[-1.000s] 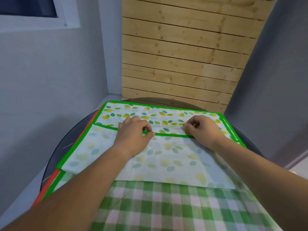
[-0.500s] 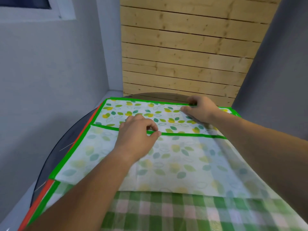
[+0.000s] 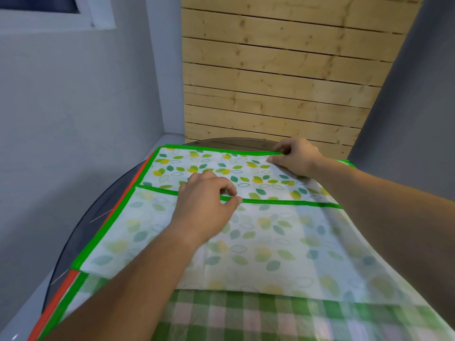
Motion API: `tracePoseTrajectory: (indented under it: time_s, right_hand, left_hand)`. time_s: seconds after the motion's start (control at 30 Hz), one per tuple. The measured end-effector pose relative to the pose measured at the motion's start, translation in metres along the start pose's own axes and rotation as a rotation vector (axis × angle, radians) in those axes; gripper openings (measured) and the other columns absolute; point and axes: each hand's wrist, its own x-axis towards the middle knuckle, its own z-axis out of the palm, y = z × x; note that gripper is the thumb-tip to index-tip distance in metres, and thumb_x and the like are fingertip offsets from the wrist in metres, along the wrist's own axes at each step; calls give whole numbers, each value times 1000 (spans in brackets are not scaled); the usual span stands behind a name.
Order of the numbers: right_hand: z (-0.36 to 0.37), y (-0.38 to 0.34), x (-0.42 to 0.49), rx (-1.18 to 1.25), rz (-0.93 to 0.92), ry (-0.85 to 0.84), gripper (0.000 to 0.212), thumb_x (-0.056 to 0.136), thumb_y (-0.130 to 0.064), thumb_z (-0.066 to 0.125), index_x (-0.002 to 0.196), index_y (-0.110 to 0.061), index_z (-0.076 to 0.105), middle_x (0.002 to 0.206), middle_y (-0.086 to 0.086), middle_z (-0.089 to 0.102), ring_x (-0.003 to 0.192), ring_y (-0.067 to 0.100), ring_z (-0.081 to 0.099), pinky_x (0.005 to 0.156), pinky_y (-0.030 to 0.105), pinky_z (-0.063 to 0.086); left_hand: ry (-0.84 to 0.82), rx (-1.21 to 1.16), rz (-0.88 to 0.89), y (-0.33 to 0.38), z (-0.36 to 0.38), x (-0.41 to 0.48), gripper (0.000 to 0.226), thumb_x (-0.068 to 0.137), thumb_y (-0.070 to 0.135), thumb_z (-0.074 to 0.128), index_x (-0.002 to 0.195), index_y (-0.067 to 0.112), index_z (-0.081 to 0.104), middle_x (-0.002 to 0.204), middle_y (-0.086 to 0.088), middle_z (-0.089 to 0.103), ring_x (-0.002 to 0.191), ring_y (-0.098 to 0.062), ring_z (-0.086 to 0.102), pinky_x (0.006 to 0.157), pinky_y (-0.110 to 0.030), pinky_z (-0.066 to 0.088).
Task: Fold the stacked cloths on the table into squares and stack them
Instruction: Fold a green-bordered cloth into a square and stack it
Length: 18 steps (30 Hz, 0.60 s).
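A leaf-print cloth with a green border [image 3: 278, 239] lies on top of the stack, its near part folded over so the pale back faces up. My left hand [image 3: 206, 205] pinches the folded green edge near the middle. My right hand [image 3: 295, 157] grips the same cloth's far edge toward the right. Under it shows a green-and-white checked cloth [image 3: 246, 318] at the near side. A red-edged cloth [image 3: 61, 294] peeks out along the left of the stack.
The cloths rest on a dark round glass table [image 3: 81, 232] whose rim curves at the left and far side. A grey wall stands to the left, a wooden plank panel [image 3: 283, 82] straight ahead, and another grey wall at the right.
My right hand has left the folded green edge and moved away to the cloth's far edge on the right. My left hand has stayed pinching the fold edge.
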Motion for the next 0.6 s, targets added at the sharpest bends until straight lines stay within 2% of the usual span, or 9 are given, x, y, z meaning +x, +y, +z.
tracePoseTrajectory:
  time_s: [0.07, 0.13, 0.2, 0.27, 0.37, 0.47, 0.6]
  right_hand:
    - [1, 2, 0, 77, -17, 19, 21, 80, -51, 75, 90, -34, 67, 81, -6, 71, 83, 13, 64, 91, 37, 48]
    - [0, 0, -5, 108, -46, 26, 16, 83, -40, 75, 88, -27, 68, 65, 0, 72, 62, 15, 65, 71, 22, 47]
    - [-2, -3, -12, 114, -97, 58, 12, 86, -29, 75, 89, -21, 67, 60, 5, 69, 56, 21, 64, 54, 7, 39]
    - [-5, -7, -18, 103, -137, 87, 10, 86, -22, 74, 89, -17, 66, 64, 8, 66, 59, 15, 60, 54, 2, 33]
    - [-7, -6, -17, 81, -143, 93, 10, 84, -25, 76, 83, -21, 66, 69, -2, 64, 64, 4, 56, 65, 21, 39]
    - [-8, -4, -14, 107, -133, 91, 14, 81, -29, 78, 79, -24, 65, 68, -10, 63, 65, 10, 57, 64, 26, 43]
    - [-12, -4, -15, 115, -166, 144, 17, 82, -32, 77, 78, -22, 64, 73, -12, 63, 76, 17, 58, 73, 29, 43]
  left_hand:
    - [-1, -2, -1, -1, 0, 0, 12, 85, 47, 72, 91, 36, 70, 96, 15, 58, 103, -10, 47, 90, -29, 32]
    - [-4, -3, -4, -2, 1, 0, 13, 85, 47, 72, 91, 35, 70, 97, 15, 58, 104, -10, 47, 91, -29, 32]
    - [-4, -2, -4, -2, 1, 0, 13, 85, 47, 72, 90, 35, 70, 97, 15, 58, 104, -10, 47, 91, -29, 32]
    - [-4, -5, -5, -2, 1, 0, 13, 85, 47, 72, 90, 35, 70, 97, 15, 59, 104, -10, 47, 91, -29, 32]
    - [-7, -12, -9, -2, 1, 1, 12, 85, 47, 72, 89, 35, 70, 97, 15, 59, 104, -11, 47, 93, -31, 33]
    - [-4, -20, -7, -2, 1, 0, 12, 85, 47, 72, 90, 36, 70, 97, 15, 59, 104, -10, 48, 95, -32, 35]
    - [2, -16, 1, -2, 0, 0, 12, 85, 47, 73, 88, 37, 69, 95, 16, 58, 103, -10, 48, 94, -32, 35]
